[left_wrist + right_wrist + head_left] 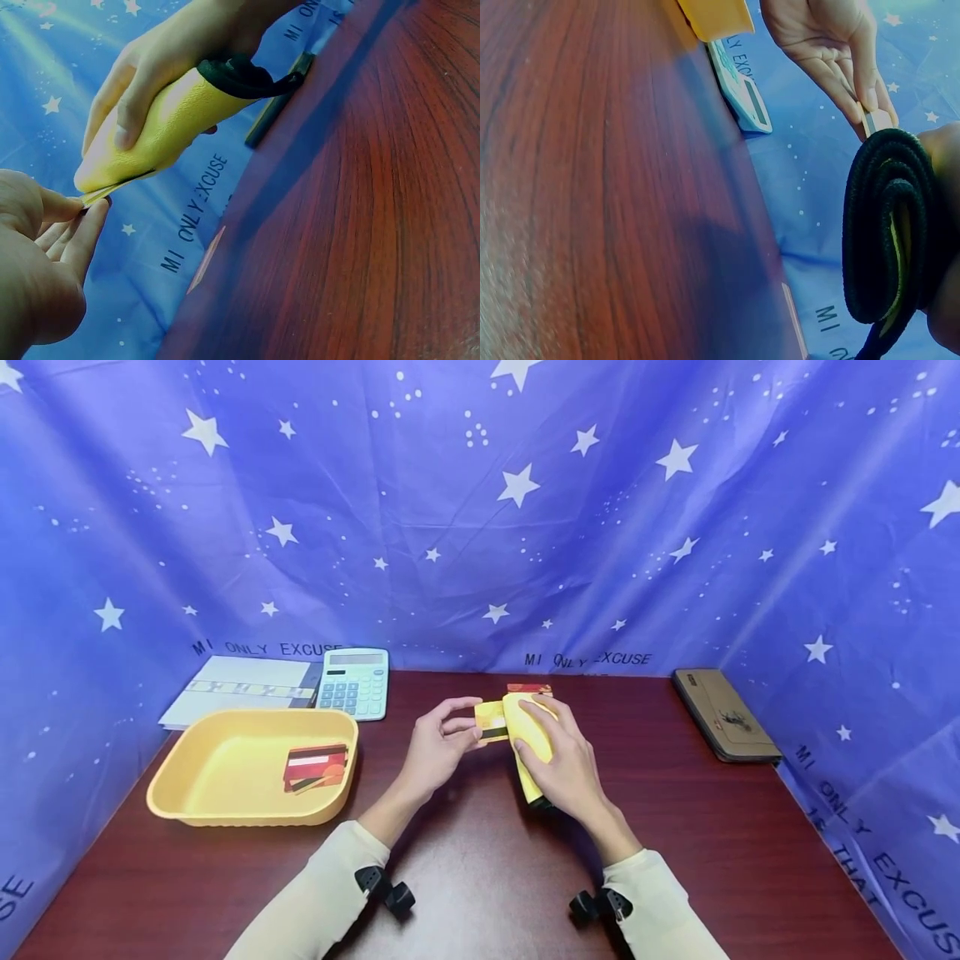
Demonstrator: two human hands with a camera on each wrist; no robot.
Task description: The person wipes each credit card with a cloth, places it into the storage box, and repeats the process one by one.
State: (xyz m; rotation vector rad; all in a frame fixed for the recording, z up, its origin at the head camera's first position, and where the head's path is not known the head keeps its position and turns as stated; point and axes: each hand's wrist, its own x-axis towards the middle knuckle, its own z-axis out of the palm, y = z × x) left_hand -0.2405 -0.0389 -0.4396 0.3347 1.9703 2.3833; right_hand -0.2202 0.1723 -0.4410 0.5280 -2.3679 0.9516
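Near the middle of the table, my left hand (438,739) pinches a yellow bank card (491,721) with a dark stripe between thumb and fingers. The card's right end meets a yellow, grainy, folded item (524,727); whether it goes inside is hidden in the head view. My right hand (566,760) grips that item from above and the right side. In the right wrist view its near end shows black, cloth-like folded layers (866,240); its exact kind I cannot tell. Just behind it, a red card (529,688) lies on the table, partly covered.
At the left stands a yellow basin (202,752) with several cards (317,767) inside. Behind it are a white notebook or box (240,672) and a light-blue calculator (354,685). A brown case (726,714) lies at the right, beside the starry curtain (750,527).
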